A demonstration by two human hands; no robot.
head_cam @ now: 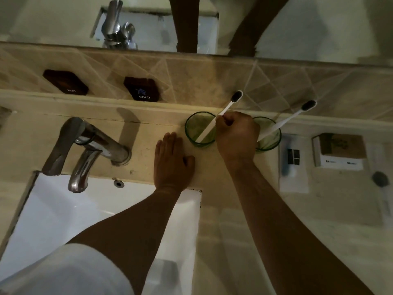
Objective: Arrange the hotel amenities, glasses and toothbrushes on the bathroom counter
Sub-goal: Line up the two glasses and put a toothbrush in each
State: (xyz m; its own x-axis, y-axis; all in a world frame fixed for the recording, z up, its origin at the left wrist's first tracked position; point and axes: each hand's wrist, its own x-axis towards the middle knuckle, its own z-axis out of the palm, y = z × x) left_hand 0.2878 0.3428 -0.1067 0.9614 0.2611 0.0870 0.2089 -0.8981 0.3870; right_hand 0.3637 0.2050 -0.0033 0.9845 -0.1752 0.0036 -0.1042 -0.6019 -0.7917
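On the beige counter (234, 209), the tap (85, 150) serves as the landmark, standing at the back edge of the white sink (85, 209). Behind the tap, on the tiled ledge against the wall, sit two dark plaques, one marked HOT (66, 81) and one marked COLD (141, 88). Just right of the tap the left hand (172, 160) lies flat on the counter, palm down, fingers spread and gripping nothing. Further right of the tap stands a green glass (198, 129), upright, with a white toothbrush (221, 114) leaning in it, its dark bristles pointing up toward the wall. The right hand (237, 135) is closed around the handle of this toothbrush, just above the rim of the glass. Partly hidden behind that hand is a second green glass (269, 137), just beside the first, and a second toothbrush (287, 118) leans in it, head tilted away from the tap. Well to the right of the tap, a flat white packet (293, 165) with dark squares lies on the counter, near the second glass. Beyond it sits a small white and brown box (338, 150), and at the far right edge a small dark round thing (380, 178) that is too blurred to tell. The mirror (276, 22) above the ledge reflects the tap and both arms.
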